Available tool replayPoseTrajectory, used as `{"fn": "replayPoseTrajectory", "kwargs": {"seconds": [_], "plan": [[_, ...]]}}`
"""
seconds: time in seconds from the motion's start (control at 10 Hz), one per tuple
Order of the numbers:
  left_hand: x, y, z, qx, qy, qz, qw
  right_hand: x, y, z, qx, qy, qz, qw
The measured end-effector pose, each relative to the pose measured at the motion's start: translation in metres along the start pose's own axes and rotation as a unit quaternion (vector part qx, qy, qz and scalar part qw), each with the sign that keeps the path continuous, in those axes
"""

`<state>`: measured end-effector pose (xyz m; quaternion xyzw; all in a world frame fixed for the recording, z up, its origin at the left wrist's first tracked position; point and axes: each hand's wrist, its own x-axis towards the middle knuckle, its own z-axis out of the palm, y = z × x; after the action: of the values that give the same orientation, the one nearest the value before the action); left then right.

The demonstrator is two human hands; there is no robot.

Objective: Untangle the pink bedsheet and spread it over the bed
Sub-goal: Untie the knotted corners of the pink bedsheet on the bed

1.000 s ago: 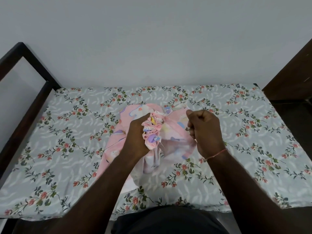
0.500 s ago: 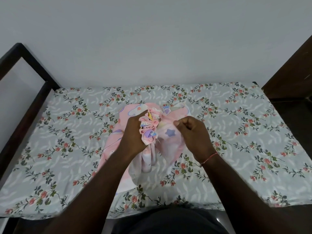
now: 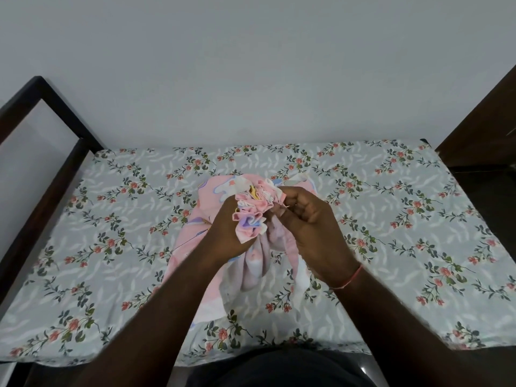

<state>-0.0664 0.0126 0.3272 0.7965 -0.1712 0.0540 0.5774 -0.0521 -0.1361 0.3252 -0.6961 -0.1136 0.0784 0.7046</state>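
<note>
- The pink bedsheet [image 3: 252, 219], printed with pale cartoon shapes, is bunched in a heap at the middle of the bed [image 3: 111, 219], held up a little by both hands.
- The left hand [image 3: 226, 233] has a closed grip: its fingers are curled round a gathered neck of the cloth. A ruffle of pink, lilac and white folds fans out just above and to the right of its knuckles.
- The right hand [image 3: 312, 233] touches the same ruffle from the other side. Its grip is tight too, with curled fingers and the thumb pinching a bit of the fabric at the edge of the bunch.
- The two hands are just beside each other, with only the ruffle between them.
- Below the hands the sheet hangs in loose folds and rests on the bed, trailing toward the near edge; it is not yet spread.
- A thin red thread band [image 3: 349, 277] circles the right wrist.
- The bed wears a grey floral cover [image 3: 418, 219] with small red flowers and green sprigs.
- A dark bed frame [image 3: 44, 188] runs along the left side, and a dark wooden panel [image 3: 485, 127] stands at the right.
- A plain pale wall [image 3: 251, 65] rises behind the bed.
- A dark garment [image 3: 279, 370] on the person shows at the bottom edge.
</note>
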Motion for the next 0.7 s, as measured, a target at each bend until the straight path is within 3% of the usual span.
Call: {"fn": "replayPoseTrajectory", "kwargs": {"seconds": [0.1,0.2,0.3,0.4,0.5,0.6,0.7], "plan": [[0.007,-0.005,0.002,0.088,0.067,0.034,0.993,-0.004,0.015,0.007,-0.021,0.041,0.045,0.998],[0.008,-0.021,-0.003,0.107,0.124,0.021,0.986,0.002,0.023,-0.009,-0.199,-0.039,0.078,0.976],[0.004,-0.027,-0.007,0.087,0.105,-0.026,0.99,0.014,0.022,-0.03,-0.196,0.109,0.07,0.972],[-0.008,-0.015,0.006,0.089,0.072,-0.013,0.993,0.019,0.016,-0.026,-0.03,0.181,0.069,0.981],[-0.011,-0.015,0.016,0.063,0.04,-0.03,0.997,0.015,0.01,-0.006,0.049,0.12,0.074,0.989],[-0.016,-0.041,0.022,0.0,0.074,-0.092,0.993,0.008,0.005,0.0,-0.083,0.017,0.012,0.996],[-0.008,-0.037,0.011,0.058,0.035,-0.066,0.996,0.004,0.006,-0.005,-0.162,-0.067,-0.033,0.984]]}}
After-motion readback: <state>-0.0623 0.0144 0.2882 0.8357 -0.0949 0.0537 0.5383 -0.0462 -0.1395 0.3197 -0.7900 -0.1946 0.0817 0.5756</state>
